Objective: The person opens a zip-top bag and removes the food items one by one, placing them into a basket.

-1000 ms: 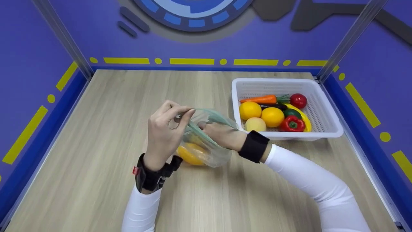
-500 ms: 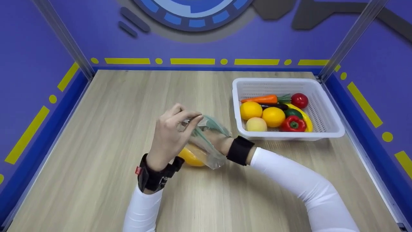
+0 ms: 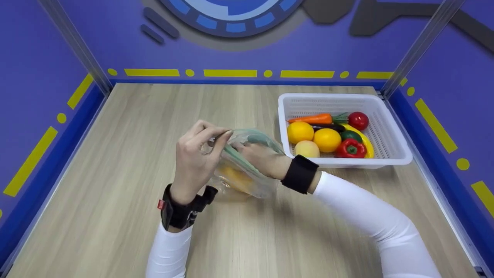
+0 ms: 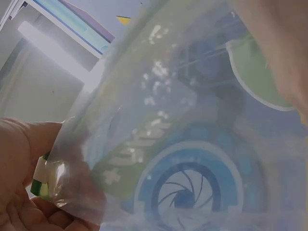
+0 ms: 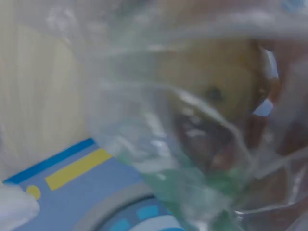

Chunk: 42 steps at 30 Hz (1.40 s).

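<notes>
A clear zip bag with a green-edged mouth stands between the hands. My left hand pinches one side of that mouth between thumb and fingers and holds it up. Through the opening reaches my right hand, its fingertips hidden behind the green strip and plastic. Inside the bag a yellow fruit shows blurred, raised above the bag's lower edge. The right wrist view has the yellow fruit close up behind the plastic, with fingers seen dimly around it; its exact kind is unclear.
To the right stands a white basket with a carrot, a banana, a red pepper, a peach and several other pieces. Blue panels enclose the wooden table at the back and sides.
The right hand went deeper into the bag, then came back up and to the right. Inside, the yellow fruit has risen. The left hand moved right and down, then back.
</notes>
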{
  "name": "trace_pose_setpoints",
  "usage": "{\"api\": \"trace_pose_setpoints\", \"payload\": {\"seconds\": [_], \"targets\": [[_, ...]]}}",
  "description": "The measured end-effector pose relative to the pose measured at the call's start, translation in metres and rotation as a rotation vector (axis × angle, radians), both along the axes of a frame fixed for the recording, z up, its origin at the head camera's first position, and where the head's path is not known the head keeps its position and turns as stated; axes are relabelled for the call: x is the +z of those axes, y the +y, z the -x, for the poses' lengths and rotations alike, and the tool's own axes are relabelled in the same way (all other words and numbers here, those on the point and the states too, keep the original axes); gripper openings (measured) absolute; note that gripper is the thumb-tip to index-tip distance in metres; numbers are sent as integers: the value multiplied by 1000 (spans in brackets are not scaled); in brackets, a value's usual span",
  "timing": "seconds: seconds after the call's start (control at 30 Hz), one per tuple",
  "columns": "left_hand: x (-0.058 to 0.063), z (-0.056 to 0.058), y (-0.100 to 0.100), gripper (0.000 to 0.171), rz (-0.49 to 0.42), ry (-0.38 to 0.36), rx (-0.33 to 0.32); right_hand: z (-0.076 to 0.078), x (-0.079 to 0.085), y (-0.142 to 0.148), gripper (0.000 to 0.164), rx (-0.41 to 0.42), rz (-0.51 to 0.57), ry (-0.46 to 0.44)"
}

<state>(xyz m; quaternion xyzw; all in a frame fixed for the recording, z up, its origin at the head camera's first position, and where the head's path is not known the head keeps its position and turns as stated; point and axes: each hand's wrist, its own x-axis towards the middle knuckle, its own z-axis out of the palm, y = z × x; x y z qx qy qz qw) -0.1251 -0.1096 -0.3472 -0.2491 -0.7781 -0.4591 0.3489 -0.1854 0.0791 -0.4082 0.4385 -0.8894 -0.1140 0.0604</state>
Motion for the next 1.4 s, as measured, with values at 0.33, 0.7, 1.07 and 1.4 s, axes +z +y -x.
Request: {"api": "trace_pose_setpoints", "payload": {"seconds": [0.33, 0.7, 1.07, 1.4], "targets": [[1, 2, -3, 6, -40, -11, 9, -29, 58, 15, 46, 126, 109, -70], [4, 6, -13, 5, -83, -13, 72, -54, 93, 76, 72, 144, 417, -59], [4, 5, -13, 6, -87, -28, 57, -17, 107, 155, 72, -99, 593, -202], [4, 3, -12, 4, -97, -21, 46, 52, 72, 219, 73, -452, 499, -370]]}}
